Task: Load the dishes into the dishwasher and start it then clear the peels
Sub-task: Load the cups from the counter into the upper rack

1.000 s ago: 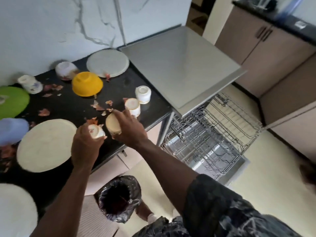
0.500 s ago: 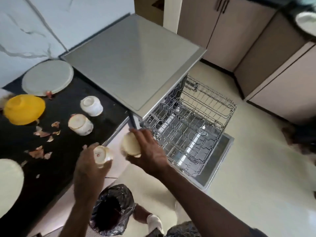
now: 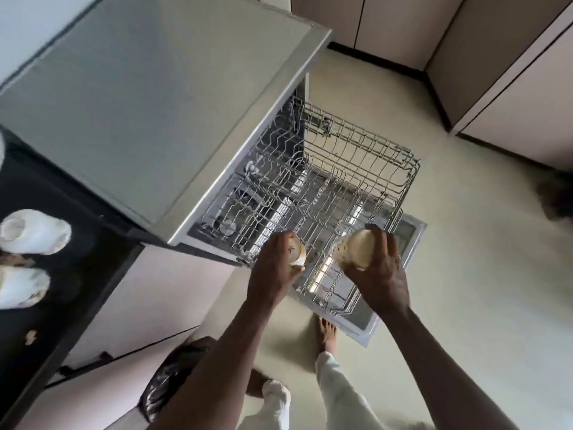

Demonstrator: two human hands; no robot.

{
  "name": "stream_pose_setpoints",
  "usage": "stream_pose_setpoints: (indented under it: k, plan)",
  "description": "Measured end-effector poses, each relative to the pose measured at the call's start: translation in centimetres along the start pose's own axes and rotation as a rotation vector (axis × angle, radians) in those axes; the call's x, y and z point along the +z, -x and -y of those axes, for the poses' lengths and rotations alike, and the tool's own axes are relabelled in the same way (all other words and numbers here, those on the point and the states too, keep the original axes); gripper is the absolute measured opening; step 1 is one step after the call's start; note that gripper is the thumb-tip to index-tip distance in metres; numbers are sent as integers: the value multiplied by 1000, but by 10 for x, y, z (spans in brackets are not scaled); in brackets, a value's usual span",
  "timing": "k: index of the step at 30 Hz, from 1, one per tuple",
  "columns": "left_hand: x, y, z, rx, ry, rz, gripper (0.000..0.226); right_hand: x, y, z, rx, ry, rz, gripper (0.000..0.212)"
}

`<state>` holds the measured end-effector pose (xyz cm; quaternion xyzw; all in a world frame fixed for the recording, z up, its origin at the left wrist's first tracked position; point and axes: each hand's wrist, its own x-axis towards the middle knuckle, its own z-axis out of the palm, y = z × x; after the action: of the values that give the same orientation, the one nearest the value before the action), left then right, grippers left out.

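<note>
Left hand [image 3: 273, 274] fingers curled round small white printed cup [image 3: 297, 255], right hand [image 3: 379, 276] gripping cream round cup [image 3: 356, 251]; both held over near edge of pulled-out grey wire dishwasher rack [image 3: 356, 169]. Two more white cups [image 3: 34, 231] on black counter [image 3: 80, 274], left.

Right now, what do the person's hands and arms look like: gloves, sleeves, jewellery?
Left hand and right hand are bare: no gloves, no rings or watch that I can see. Left forearm and right forearm are uncovered to the frame's bottom edge; no sleeve in view. Below: white trousers, bare foot.
</note>
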<state>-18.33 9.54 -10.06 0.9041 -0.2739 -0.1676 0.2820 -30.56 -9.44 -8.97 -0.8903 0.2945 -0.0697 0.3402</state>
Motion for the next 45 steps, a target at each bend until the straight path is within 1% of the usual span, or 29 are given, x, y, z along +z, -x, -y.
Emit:
stream_pose_setpoints:
  k: [5, 9, 13, 18, 22, 25, 28, 33, 38, 45]
  plan:
    - [57, -69, 8, -20, -47, 16, 80, 20, -58, -44, 56, -7, -47, 90]
    - [96, -101, 14, 3, -101, 40, 79, 40, -99, -66, 69, -13, -76, 87]
    - [133, -116, 22, 22, -175, 79, 80, 62, -128, -80, 92, 39, -42, 84]
    - [164, -125, 28, -23, -198, 108, 78, 82, -147, -97, 76, 56, 9, 86]
    - [176, -128, 30, -69, -238, 103, 80, 90, -153, -100, 40, 76, 46, 88]
    - [183, -123, 33, -49, -251, 76, 83, 90, -152, -96, 12, 66, 21, 87]
    - [190, -121, 36, -36, -279, 52, 78, 87, -149, -88, 0, 42, -19, 87]
    - [194, -118, 36, -62, -260, 17, 78, 96, -148, -81, -17, 22, 18, 88]
    - [197, -116, 39, -59, -274, 5, 80, 112, -152, -92, 20, 99, 74, 89]
    - [190, -115, 41, -39, -223, 21, 85, 120, -159, -92, -4, 197, 92, 93]
